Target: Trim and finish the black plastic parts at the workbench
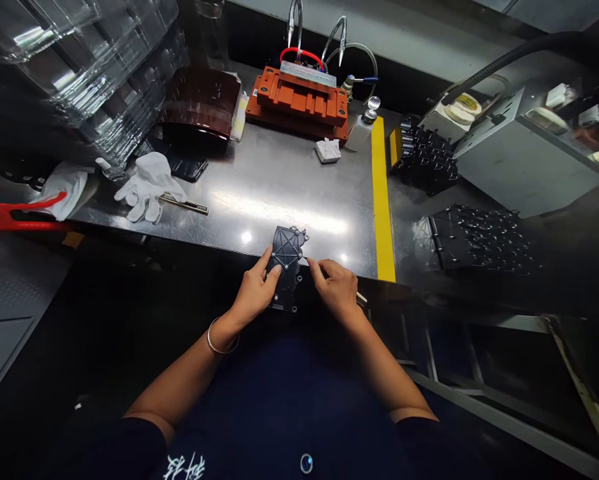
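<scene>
Gripping a flat black part (288, 248) between thumb and fingers, my left hand (254, 288) is holding it over the near edge of the smooth steel bench (289, 175); raised ribs are crossing its face like a star, and small round lugs are studding one side. Beside those lugs, my right hand (335, 283) is pinching a slim tool (361, 299) — mostly hidden. Farther out, yellow tape (382, 200) is striping the metal, a limp white fabric glove (152, 179) is lying leftward — and a blocky orange fixture (302, 103) is standing behind.

Ribbed black plastic-looking part (289, 256), smooth glossy metal tabletop (279, 175), matt white cloth glove (153, 175)
</scene>
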Motion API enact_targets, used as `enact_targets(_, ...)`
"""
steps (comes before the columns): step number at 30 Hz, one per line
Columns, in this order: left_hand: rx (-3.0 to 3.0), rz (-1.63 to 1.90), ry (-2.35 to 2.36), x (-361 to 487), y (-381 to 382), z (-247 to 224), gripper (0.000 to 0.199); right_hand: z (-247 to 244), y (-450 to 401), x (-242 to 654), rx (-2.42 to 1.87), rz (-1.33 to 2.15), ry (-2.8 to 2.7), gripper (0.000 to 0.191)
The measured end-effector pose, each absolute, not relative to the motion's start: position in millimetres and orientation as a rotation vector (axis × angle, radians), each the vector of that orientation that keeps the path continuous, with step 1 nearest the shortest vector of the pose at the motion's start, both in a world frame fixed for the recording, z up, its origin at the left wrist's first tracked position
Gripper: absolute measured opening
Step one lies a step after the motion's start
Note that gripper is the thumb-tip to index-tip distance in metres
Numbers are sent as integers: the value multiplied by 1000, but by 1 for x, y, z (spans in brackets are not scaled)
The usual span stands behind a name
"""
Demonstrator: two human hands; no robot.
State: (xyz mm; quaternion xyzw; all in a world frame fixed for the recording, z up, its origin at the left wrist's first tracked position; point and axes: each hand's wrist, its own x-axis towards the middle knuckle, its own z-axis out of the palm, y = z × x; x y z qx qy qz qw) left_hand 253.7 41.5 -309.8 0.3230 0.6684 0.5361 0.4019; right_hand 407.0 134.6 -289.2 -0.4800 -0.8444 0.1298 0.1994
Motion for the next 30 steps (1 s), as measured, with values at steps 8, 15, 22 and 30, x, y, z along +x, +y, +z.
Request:
enact_targets(8,1308,1057,1583,233,33,-288,55,-269,165,416,-1231,942,-2073,35)
enact_targets(15,1991,712,1652,200,-7,-249,43,-260,164,427,-901,2106,-2120,36)
enact_targets(22,442,1506,1709,207,-63,-312,56,-299,105,414,-968,2019,-1522,41)
enact_targets(30,-69,1585,1178,261,-72,-355,16,-340,64,403,-1189,1725,-1584,31)
